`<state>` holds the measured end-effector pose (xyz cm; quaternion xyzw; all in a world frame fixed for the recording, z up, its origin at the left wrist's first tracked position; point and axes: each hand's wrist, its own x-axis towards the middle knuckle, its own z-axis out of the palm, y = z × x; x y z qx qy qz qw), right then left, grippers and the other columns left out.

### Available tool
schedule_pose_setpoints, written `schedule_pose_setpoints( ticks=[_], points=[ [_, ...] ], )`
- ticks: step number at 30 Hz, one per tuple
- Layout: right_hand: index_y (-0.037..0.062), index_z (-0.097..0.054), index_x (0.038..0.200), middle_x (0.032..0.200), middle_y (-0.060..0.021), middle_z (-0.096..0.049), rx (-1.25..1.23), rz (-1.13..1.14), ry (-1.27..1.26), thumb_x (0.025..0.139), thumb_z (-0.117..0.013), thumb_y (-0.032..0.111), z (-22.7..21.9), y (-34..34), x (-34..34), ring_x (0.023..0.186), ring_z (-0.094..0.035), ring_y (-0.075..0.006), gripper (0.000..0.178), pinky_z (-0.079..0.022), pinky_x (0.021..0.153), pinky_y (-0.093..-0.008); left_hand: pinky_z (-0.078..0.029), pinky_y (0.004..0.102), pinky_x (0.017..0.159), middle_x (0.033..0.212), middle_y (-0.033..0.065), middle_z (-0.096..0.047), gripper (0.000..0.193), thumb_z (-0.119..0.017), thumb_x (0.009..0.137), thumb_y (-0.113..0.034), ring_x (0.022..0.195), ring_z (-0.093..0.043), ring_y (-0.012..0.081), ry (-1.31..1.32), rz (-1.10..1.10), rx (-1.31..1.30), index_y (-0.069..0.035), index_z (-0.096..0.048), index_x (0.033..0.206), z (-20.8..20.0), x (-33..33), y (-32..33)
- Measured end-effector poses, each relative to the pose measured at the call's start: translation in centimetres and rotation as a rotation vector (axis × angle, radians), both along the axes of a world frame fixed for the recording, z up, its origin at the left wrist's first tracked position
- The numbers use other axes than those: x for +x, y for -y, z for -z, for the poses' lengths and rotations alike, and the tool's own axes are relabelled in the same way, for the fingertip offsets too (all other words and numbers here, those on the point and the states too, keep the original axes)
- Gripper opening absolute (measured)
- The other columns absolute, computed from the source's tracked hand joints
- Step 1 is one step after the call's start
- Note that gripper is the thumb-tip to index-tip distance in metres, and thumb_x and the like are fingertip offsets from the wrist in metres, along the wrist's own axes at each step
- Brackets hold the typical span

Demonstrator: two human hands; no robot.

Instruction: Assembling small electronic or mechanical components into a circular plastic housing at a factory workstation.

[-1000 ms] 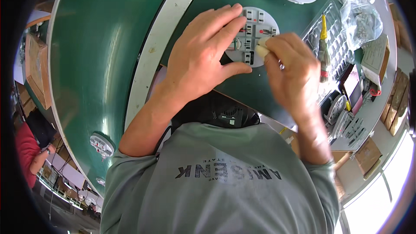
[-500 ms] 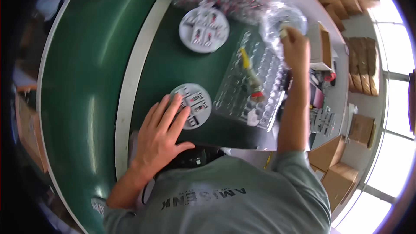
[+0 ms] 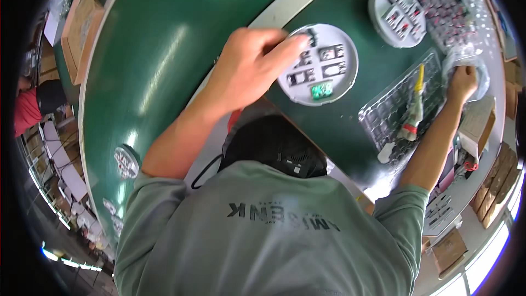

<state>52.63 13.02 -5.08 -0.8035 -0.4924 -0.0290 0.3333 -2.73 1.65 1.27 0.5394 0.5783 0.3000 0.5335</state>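
My left hand (image 3: 249, 68) is raised over the left rim of a round white tray (image 3: 348, 79), its fingers curled in a pinch and slightly blurred. What the pinch holds, if anything, I cannot make out. Right beside the fingertips sits a small dark part (image 3: 313, 37). Several rectangular black-and-silver parts (image 3: 332, 52) lie in the tray, with a green circuit board piece (image 3: 321, 90) at its near side. At the far right, my right hand (image 3: 464, 83) is at a clear plastic bag (image 3: 481, 71). Its fingers are bent closed, and the bag partly hides their tips.
A second round white tray (image 3: 383, 8) with parts stands farther back, near bubble wrap holding many small dark-and-red parts (image 3: 438, 0). A yellow-handled brush (image 3: 415, 107) lies on a clear plastic blister tray (image 3: 378, 118). Left is a green conveyor belt (image 3: 164, 38) carrying another round tray (image 3: 126, 161).
The view has turned, shifting the table rightward. My left hand has gone from spread fingers on the near round tray to a raised pinch at its rim. My right hand remains by the bag.
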Motion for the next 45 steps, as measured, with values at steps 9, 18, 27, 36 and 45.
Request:
schedule_pose_setpoints(
  ticks=[9, 18, 27, 36, 45],
  points=[
    [0.0013, -0.074, 0.101, 0.084, -0.0064, -0.071, 0.081, 0.125, -0.332, 0.09, -0.066, 0.016, 0.9, 0.1, -0.3, 0.081, -0.066, -0.0151, 0.019, -0.053, 0.071, -0.0302, -0.028, 0.0264, 0.05, 0.062, -0.0078, -0.046, 0.045, -0.068, 0.109, -0.035, 0.059, -0.038, 0.0019, 0.009, 0.148, 0.056, -0.001, -0.07, 0.079, 1.4, 0.5, -1.4],
    [0.0002, -0.069, 0.105, 0.092, -0.0081, -0.072, 0.233, 0.069, -0.486, 0.093, -0.069, 0.002, 1.8, -0.2, 4.5, 0.079, -0.068, -0.0183, 0.013, -0.056, 0.07, -0.0291, -0.034, 0.0326, 0.049, 0.055, 0.003, -0.046, 0.053, -0.069, 0.106, -0.04, 0.053, -0.041, 0.009, 0.013, 0.153, -0.064, 0.005, -0.071, 0.078, 1.3, 0.5, -1.7],
    [-0.0051, -0.061, 0.13, 0.107, -0.0149, -0.076, 0.319, 0.064, -0.579, 0.093, -0.071, 0.002, 1.9, -0.4, 4.4, 0.091, -0.074, -0.0258, 0.039, -0.06, 0.079, -0.0323, -0.031, 0.0326, 0.049, 0.055, -0.0007, -0.043, 0.054, -0.069, 0.107, -0.041, 0.053, -0.037, 0.0074, 0.038, 0.161, -0.027, 0.003, -0.069, 0.075, 1.5, 0.5, -1.8],
    [-0.0003, -0.064, 0.118, 0.101, -0.0115, -0.075, 0.386, 0.011, -0.639, 0.096, -0.075, -0.002, 1.0, 0.0, 1.8, 0.085, -0.072, -0.0224, 0.024, -0.059, 0.074, -0.0303, -0.029, 0.031, 0.048, 0.056, -0.0035, -0.041, 0.051, -0.068, 0.107, -0.039, 0.053, -0.036, 0.0058, 0.061, 0.192, -0.043, 0.002, -0.072, 0.078, 1.6, 0.3, -1.7],
    [0.0003, -0.066, 0.117, 0.102, -0.0099, -0.075, 0.38, -0.005, -0.676, 0.098, -0.075, 0.0, 1.2, -0.1, 2.6, 0.085, -0.073, -0.0209, 0.021, -0.061, 0.075, -0.0305, -0.033, 0.0288, 0.052, 0.061, -0.0036, -0.048, 0.048, -0.067, 0.108, -0.039, 0.058, -0.041, 0.0045, 0.077, 0.219, -0.048, 0.003, -0.074, 0.085, 1.3, 0.0, -2.1]
  ],
)
